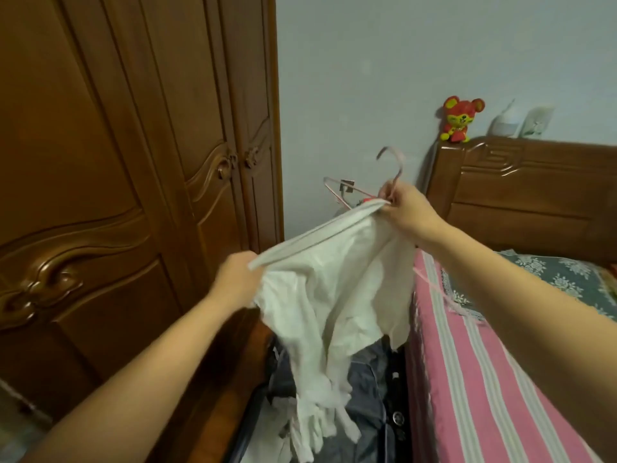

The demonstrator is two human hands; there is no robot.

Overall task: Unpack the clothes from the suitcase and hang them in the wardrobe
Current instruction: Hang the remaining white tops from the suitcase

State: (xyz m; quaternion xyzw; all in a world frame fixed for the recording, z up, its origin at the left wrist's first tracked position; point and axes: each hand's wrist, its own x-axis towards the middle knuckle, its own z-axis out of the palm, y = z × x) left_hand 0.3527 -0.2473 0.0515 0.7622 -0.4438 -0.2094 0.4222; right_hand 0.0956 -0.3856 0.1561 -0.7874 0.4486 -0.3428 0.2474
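My right grip [402,203] pinches the pink hanger [354,192] at its neck plus the white garment [334,295] hem; left grip [238,279] clenches the hem's other end. Hem runs taut btwn both, left low, right high. Wardrobe [117,162] sits left of left grip, doors closed, so left's nearer. Suitcase [367,396] lies below w/ more clothes.

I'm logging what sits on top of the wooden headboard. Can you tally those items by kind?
Red and yellow plush mouse toy: 1
White rounded plastic bottle: 1
Pale packet leaning on the wall: 1
Total: 3, all along the brown carved wooden headboard.
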